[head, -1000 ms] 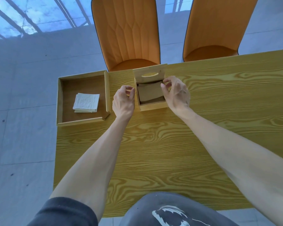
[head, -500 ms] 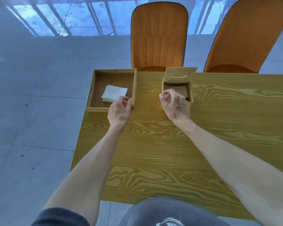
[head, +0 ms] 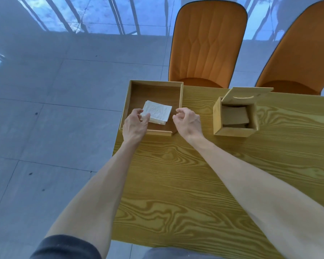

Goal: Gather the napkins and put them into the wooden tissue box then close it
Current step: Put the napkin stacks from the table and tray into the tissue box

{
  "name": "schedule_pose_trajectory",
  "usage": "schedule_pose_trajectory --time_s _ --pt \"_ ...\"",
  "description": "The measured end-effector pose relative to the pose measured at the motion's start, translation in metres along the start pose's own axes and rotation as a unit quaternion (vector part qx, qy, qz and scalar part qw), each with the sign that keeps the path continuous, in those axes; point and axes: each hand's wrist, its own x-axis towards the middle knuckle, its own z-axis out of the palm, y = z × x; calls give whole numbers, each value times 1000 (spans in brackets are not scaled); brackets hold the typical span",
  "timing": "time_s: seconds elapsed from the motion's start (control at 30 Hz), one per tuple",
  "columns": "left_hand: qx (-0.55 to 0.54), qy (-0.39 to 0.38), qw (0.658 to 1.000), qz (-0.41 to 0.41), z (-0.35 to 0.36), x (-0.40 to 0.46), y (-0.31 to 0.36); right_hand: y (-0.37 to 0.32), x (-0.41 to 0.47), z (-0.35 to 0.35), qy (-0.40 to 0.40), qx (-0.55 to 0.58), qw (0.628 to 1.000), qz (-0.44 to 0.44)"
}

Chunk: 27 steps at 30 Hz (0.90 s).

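Observation:
A small stack of white napkins (head: 157, 112) lies in a shallow wooden tray (head: 128, 101) at the table's far left corner. My left hand (head: 134, 123) is over the tray's near edge, thumb and fingers touching the stack's near left corner. My right hand (head: 187, 121) hovers just right of the stack above the tray's near right corner, fingers curled and apart, holding nothing. The wooden tissue box (head: 217, 116) stands to the right with its hinged lid (head: 249, 93) raised. Brown napkins (head: 234, 115) lie inside it.
The yellow wood-grain table (head: 213, 184) ends just left of the tray, with grey tiled floor beyond. Two orange chairs (head: 208, 43) (head: 303, 58) stand at the far edge, behind the tray and box.
Both hands left the tissue box and moved left to the tray. The left hand has reached the white napkin stack. The camera view has swung left.

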Motion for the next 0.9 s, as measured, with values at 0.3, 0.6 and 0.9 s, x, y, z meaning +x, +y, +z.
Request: schedule_pose_trajectory --time_s 0.3,0.6,0.9 --pt "2 -112 991 -68 8 52 10 -23 36 34 -97 58 979 169" --pt "51 -108 990 -75 16 65 16 -37 52 55 -78 186 934 295" --pt "-37 -118 986 -111 16 65 2 -30 53 58 -59 175 937 297"
